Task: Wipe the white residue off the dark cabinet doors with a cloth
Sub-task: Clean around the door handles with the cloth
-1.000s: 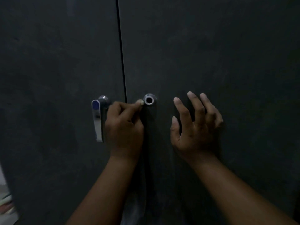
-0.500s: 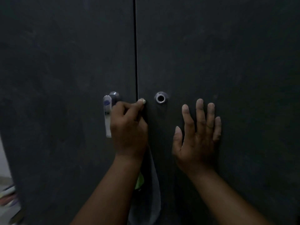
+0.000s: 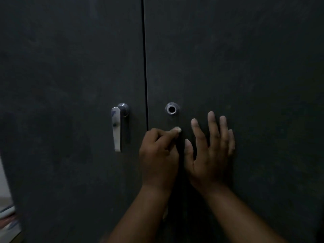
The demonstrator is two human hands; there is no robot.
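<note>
Two dark cabinet doors fill the view, the left door (image 3: 70,67) and the right door (image 3: 245,67), split by a thin vertical seam (image 3: 145,58). My left hand (image 3: 158,158) is curled just right of the seam, below the round lock (image 3: 172,109), with its thumb tip against the right door. It grips a cloth, and only a faint pale scrap of the cloth (image 3: 164,214) shows beneath the wrist. My right hand (image 3: 208,155) lies flat on the right door with its fingers spread. Faint pale smudges mark both doors in the dim light.
A silver lever handle (image 3: 117,128) hangs downward on the left door, left of my left hand. At the bottom left edge, past the cabinet side, lie pale blurred objects (image 3: 7,216) on the floor.
My left hand slid right and down, from beside the handle across the seam to under the lock. The hanging cloth is now almost hidden. My right hand stays flat on the door.
</note>
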